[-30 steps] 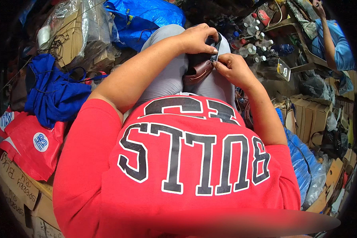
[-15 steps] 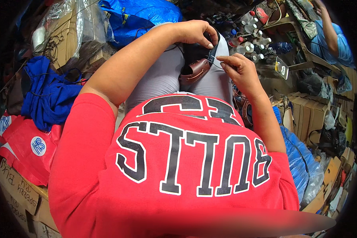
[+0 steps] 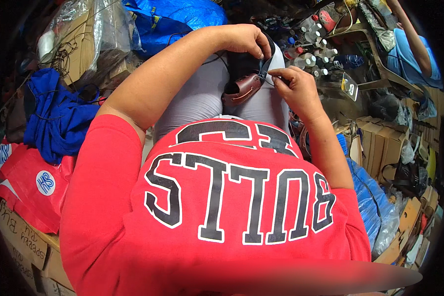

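A brown leather shoe (image 3: 242, 91) with a pale lace or cord along its side lies over my lap, between my grey-trousered thighs. Its dark part stretches up to my left hand (image 3: 245, 41), whose thumb and bent fingers are closed on the dark edge at the far end. On the right, my right hand (image 3: 296, 89) is closed in a pinch beside the shoe, thumb against forefinger. Something thin and light runs near those fingertips, too fine to name. A pale curved strip shows between the two hands; whether it belongs to the shoe or the trousers is unclear.
Several plastic bottles (image 3: 308, 59) stand ahead to the right, near a red clog (image 3: 326, 19). A blue tarp (image 3: 175, 22) lies ahead; blue cloth (image 3: 59, 116) and a red bag (image 3: 34, 185) lie left. Cardboard (image 3: 380, 143) is stacked right. Another person's arm (image 3: 413, 39) shows far right.
My right hand has shifted slightly, its fingers curling in closer to the shoe. The left hand keeps its hold almost unmoved. At far right, the other person's arm has moved a little.
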Available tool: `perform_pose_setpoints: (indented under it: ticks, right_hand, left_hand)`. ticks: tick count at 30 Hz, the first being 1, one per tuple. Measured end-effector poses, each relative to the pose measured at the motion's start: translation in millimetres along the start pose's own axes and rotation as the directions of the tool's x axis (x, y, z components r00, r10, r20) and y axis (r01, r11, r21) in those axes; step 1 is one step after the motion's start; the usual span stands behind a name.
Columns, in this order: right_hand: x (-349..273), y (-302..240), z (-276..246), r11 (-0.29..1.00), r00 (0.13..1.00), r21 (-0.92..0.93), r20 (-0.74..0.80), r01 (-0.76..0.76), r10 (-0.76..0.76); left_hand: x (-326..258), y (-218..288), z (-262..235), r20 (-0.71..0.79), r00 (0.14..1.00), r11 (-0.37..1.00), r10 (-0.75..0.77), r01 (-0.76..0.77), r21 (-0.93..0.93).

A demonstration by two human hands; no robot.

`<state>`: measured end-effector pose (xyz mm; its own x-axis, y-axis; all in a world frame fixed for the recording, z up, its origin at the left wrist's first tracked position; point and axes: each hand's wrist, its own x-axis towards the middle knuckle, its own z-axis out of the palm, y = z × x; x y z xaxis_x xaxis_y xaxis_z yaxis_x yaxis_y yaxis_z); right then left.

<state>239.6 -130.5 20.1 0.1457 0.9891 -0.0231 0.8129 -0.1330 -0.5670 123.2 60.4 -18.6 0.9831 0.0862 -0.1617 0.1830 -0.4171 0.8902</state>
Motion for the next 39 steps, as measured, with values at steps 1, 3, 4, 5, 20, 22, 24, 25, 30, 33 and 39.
perform_pose_setpoints:
  ticks: [1,3,4,5,20,22,24,25,30,33,39]
  right_hand:
    - [-0.5,-0.9,2.8,0.999,1.0,-0.037,-0.017,0.003,-0.004]
    - [-1.8,0.5,7.2,1.0,0.999,0.004,-0.034,-0.021,0.021]
    - [-0.7,3.9,8.3,1.0,0.999,0.014,-0.037,0.005,-0.004]
    - [0.5,7.7,9.8,0.999,0.999,0.028,-0.04,0.029,-0.028]
    - [14.9,31.8,14.0,0.955,0.997,0.297,0.064,0.017,-0.038]
    - [16.9,22.9,18.2,0.982,0.998,0.179,0.008,0.057,-0.059]
    - [15.9,22.5,17.9,0.975,0.998,0.215,-0.012,0.058,-0.057]
    - [15.3,22.6,18.1,0.966,0.998,0.251,-0.029,0.061,-0.056]
    - [2.2,55.3,11.5,0.585,0.943,0.739,0.263,-0.334,0.205]
    - [-4.2,42.1,13.9,0.898,0.985,0.435,0.17,-0.062,-0.014]
    - [-3.7,74.1,22.7,0.972,0.983,0.233,-0.185,0.039,0.005]
  left_hand:
    - [0.0,-0.9,0.3,0.0,1.0,1.0,0.009,-0.009,-0.008]
    - [2.5,-2.9,0.6,0.009,1.0,1.0,0.026,-0.026,0.003]
    - [3.3,-4.1,0.4,0.019,0.999,0.999,0.041,-0.041,0.015]
    - [0.7,0.1,-1.0,0.019,0.999,0.999,0.039,-0.039,0.015]
    - [-1.2,-1.4,5.1,-0.06,0.99,0.966,0.126,-0.108,0.233]
    - [-2.4,-0.6,5.3,-0.072,0.991,0.967,0.109,-0.089,0.239]
    - [-7.7,-0.8,6.5,-0.132,0.977,0.952,0.17,-0.128,0.28]
    - [-11.8,-1.3,7.2,-0.191,0.954,0.934,0.23,-0.161,0.32]
    - [-53.3,5.8,17.6,-0.519,0.802,0.927,0.294,-0.106,0.36]
    - [-65.3,1.0,34.6,-0.443,0.869,0.927,0.221,-0.046,0.373]
    - [-64.4,11.2,34.2,-0.31,0.948,0.952,0.076,0.023,0.304]
